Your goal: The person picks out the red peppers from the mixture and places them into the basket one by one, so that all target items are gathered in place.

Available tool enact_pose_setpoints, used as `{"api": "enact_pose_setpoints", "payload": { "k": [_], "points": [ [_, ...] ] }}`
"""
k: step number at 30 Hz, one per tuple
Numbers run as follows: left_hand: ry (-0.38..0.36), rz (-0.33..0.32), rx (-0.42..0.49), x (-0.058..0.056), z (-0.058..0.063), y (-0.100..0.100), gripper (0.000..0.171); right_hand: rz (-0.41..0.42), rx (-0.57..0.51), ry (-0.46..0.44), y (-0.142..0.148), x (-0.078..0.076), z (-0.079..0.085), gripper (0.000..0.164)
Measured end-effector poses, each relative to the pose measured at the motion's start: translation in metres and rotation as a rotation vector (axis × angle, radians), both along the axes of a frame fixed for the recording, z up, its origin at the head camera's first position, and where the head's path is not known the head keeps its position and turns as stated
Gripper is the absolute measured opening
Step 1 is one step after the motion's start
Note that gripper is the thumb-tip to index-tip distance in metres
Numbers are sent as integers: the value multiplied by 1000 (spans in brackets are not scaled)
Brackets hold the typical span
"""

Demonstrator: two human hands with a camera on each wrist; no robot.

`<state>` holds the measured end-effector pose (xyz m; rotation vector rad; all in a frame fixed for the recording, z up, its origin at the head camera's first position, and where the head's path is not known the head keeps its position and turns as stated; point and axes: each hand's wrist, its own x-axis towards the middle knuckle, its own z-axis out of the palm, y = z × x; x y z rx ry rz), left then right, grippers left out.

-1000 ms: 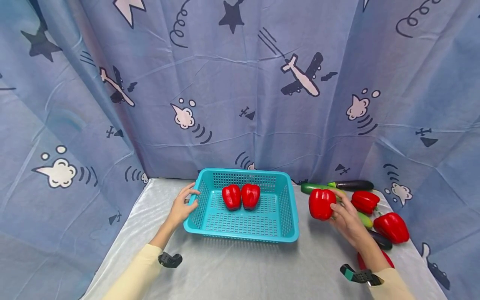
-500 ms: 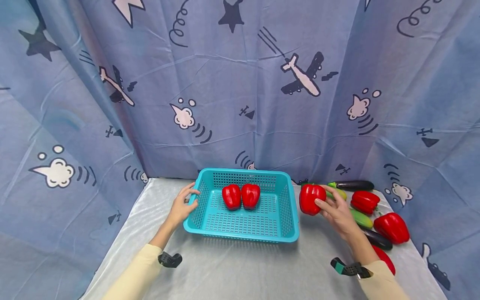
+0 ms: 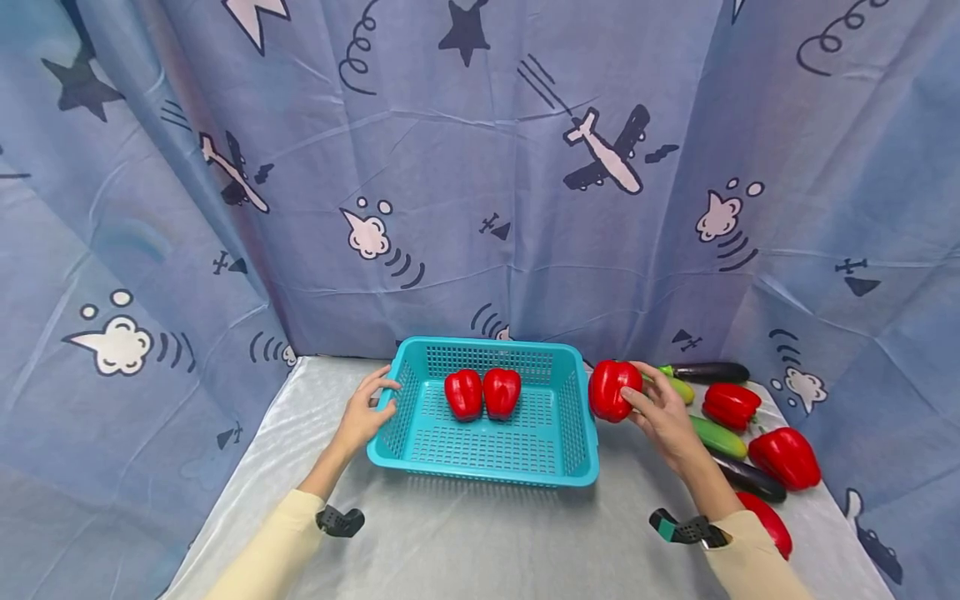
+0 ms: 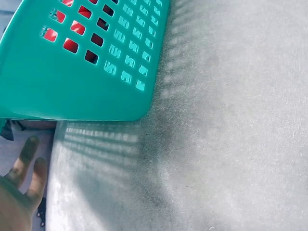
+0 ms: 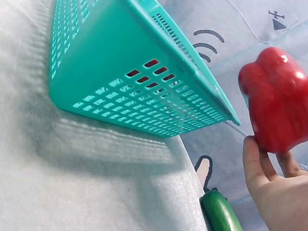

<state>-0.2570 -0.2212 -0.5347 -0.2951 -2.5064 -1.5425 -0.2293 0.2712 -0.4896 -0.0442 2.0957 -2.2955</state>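
My right hand (image 3: 667, 421) grips a red bell pepper (image 3: 613, 390) by its side. In the head view it hangs just at the right rim of a turquoise plastic basket (image 3: 480, 477). The right wrist view shows this bell pepper (image 5: 279, 103) held up off the table, with the fingers under it. Two red bell peppers, one on the left (image 3: 462, 395) and one on the right (image 3: 501, 393), stand side by side inside the basket. At the basket's left end is my left hand (image 3: 362, 414), its fingers loosely spread by the rim and holding nothing.
Along the table's right side lie a dark eggplant (image 3: 708, 372), a light green cucumber-like vegetable (image 3: 717, 437), another eggplant (image 3: 746, 477) and several more red bell peppers (image 3: 786, 458). A dark green vegetable (image 5: 221, 211) shows near the right hand. A blue patterned curtain (image 3: 480, 208) hangs behind.
My right hand has carried the bell pepper leftward and slightly up, from over the right-hand vegetables to the basket's right rim. The left hand and the basket have stayed put.
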Motion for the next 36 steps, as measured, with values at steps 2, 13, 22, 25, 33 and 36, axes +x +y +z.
{"api": "enact_pose_setpoints", "payload": {
  "k": [2, 13, 22, 25, 33, 36],
  "points": [
    [-6, 4, 2, 1, 0, 0, 26, 12, -1, -1, -1, 0, 2, 62],
    [12, -14, 9, 1, 0, -2, 25, 79, -35, 0, -11, -2, 11, 58],
    [1, -12, 7, -1, 1, -1, 25, 58, 157, 57, -31, -11, 14, 65],
    [3, -15, 15, -1, 2, 0, 26, 27, 224, 84, -38, -14, 17, 66],
    [11, -16, 9, -1, 0, -1, 26, 37, 242, 113, -55, -24, 20, 63],
    [8, -18, 11, -1, -1, -1, 26, 67, 248, 130, -61, -27, 18, 59]
  ]
}}
